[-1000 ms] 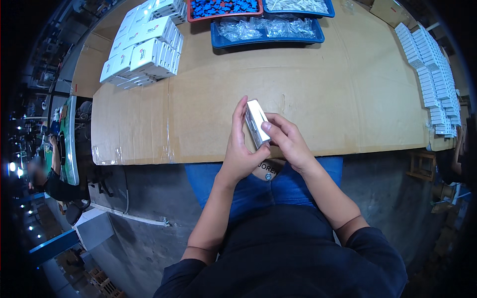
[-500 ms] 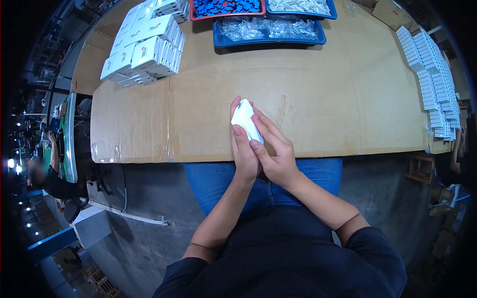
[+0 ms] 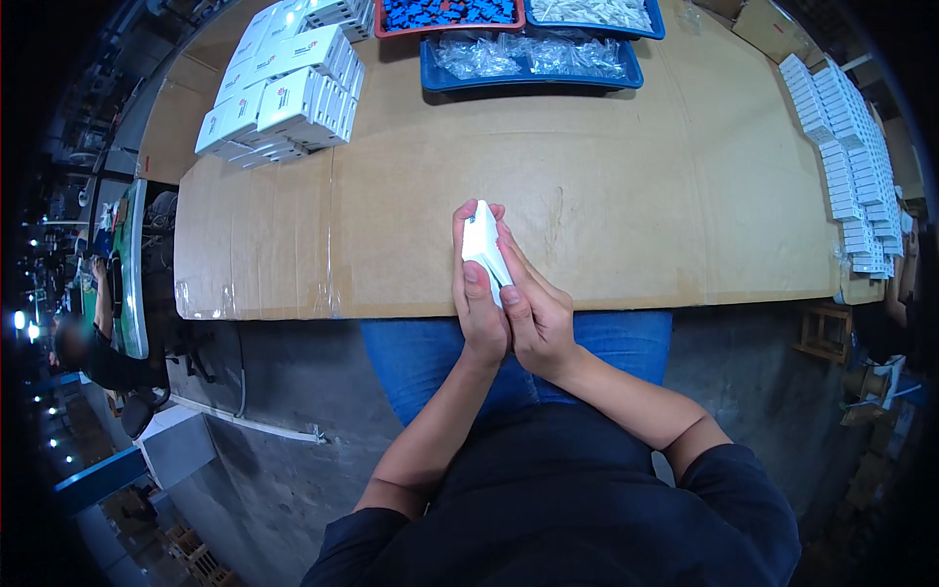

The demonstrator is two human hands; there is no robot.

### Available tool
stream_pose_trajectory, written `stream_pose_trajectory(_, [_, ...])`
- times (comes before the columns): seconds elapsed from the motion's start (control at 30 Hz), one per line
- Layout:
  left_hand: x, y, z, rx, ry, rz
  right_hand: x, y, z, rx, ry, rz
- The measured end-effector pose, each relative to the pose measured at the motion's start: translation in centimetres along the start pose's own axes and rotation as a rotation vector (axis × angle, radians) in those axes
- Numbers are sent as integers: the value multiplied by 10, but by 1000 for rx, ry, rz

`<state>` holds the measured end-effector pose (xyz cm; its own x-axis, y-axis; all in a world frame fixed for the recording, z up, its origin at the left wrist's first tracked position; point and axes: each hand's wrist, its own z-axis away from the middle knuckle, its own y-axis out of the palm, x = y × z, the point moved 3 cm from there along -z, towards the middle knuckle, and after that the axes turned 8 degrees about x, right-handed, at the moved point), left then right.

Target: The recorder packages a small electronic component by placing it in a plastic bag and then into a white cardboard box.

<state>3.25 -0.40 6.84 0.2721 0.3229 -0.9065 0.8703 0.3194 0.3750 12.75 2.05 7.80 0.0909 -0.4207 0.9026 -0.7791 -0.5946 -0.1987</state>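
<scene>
A small white plastic case (image 3: 482, 237) is clasped between both palms just above the near edge of the cardboard-covered table. My left hand (image 3: 479, 310) wraps its left side, thumb pressed on the near end and fingertips showing beyond the far end. From the other side my right hand (image 3: 540, 311) grips it, fingers flat along the right face and thumb at the near corner. The case stands on edge, and a dark gap runs along its near part between two white pieces. Most of its sides are hidden by my hands.
White boxes (image 3: 289, 103) are stacked at the back left. A blue tray (image 3: 533, 84) of clear plastic pieces, a red tray (image 3: 450, 30) of blue parts and another blue tray (image 3: 657, 29) of white parts line the back. More white cases (image 3: 849, 166) stand in rows far right.
The white case has turned in my hands, its printed face now swung away to the right and its narrow side upward. My right fingers have closed in nearer to the left hand.
</scene>
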Motion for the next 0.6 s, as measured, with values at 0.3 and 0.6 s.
stream_pose_trajectory(0.3, [6,-11,5,-109,-23,126,-3,12,-1,33,97,-46])
stream_pose_trajectory(0.6, [-7,-20,-3,69,1,-287,-28,-10,-11,32,732,-739])
